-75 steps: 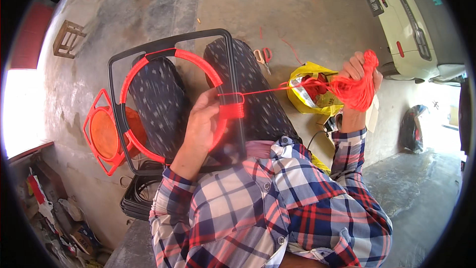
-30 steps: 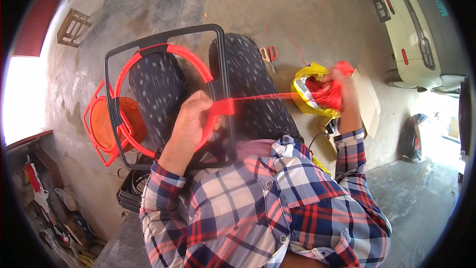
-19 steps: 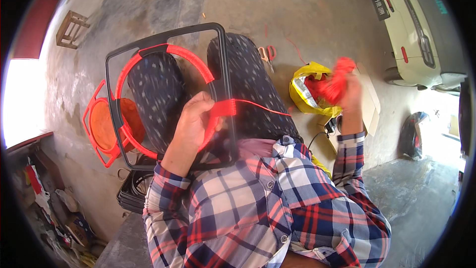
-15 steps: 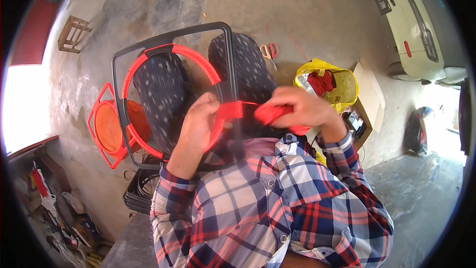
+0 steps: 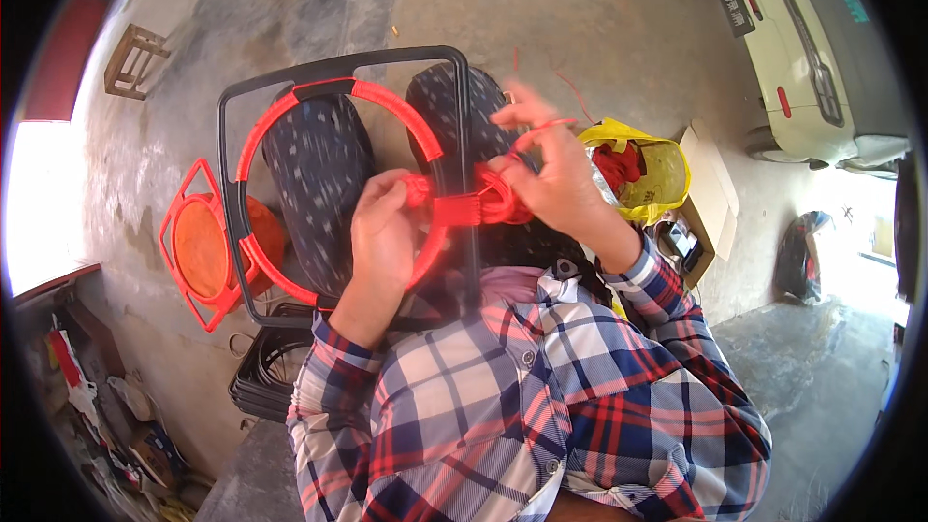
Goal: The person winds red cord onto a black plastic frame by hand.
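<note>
A black square frame (image 5: 406, 57) with a round inner ring (image 5: 394, 116) rests across my thighs. Red cord covers stretches of the ring, with black showing between. My left hand (image 5: 379, 237) is at the ring's right side, its fingers closed on one end of a red cord bundle (image 5: 498, 197). The bundle spans both sides of the frame's right bar, behind a flat wrapped red band (image 5: 456, 210). My right hand (image 5: 561, 169), slightly blurred, has its thumb by the bundle and a red strand (image 5: 546, 128) across its raised fingers.
An orange-red finished-looking stool (image 5: 205, 251) stands at left, near stacked black frames (image 5: 266, 367). A yellow bag (image 5: 667, 205) with red material sits at right beside an open cardboard box (image 5: 713, 184). Farther off are a wooden stool (image 5: 135, 60) and a parked vehicle (image 5: 788, 48).
The red bundle has moved left from my right hand to behind the frame's right bar, reaching my left fingers. My right hand has risen, its fingers spreading with a strand over them.
</note>
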A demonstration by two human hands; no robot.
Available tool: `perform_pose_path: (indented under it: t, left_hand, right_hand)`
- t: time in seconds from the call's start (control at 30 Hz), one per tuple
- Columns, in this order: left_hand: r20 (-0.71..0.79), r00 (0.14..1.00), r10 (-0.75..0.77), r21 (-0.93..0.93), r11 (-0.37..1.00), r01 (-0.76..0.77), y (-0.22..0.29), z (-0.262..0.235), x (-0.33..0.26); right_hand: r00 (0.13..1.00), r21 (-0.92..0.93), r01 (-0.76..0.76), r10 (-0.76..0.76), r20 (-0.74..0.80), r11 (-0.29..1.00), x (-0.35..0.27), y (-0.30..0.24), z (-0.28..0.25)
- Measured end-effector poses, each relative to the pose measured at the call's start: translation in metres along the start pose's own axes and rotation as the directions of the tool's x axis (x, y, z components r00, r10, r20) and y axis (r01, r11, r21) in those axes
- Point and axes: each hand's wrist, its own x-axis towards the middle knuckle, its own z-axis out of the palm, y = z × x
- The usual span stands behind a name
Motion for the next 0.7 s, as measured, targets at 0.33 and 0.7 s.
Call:
perform_pose_path:
  t: [0.33,0.7]
  left_hand:
    - [0.152,0.848,0.508,0.322,0.785,-0.528,-0.016,0.004,-0.007]
    - [-0.089,0.996,0.025,0.195,0.981,-0.007,-0.006,-0.006,0.009]
  right_hand:
    - [0.935,0.081,0.309,-0.319,0.154,0.947,0.021,-0.003,0.041]
    - [0.942,0.730,-0.332,0.244,0.229,0.598,-0.038,0.079,-0.104]
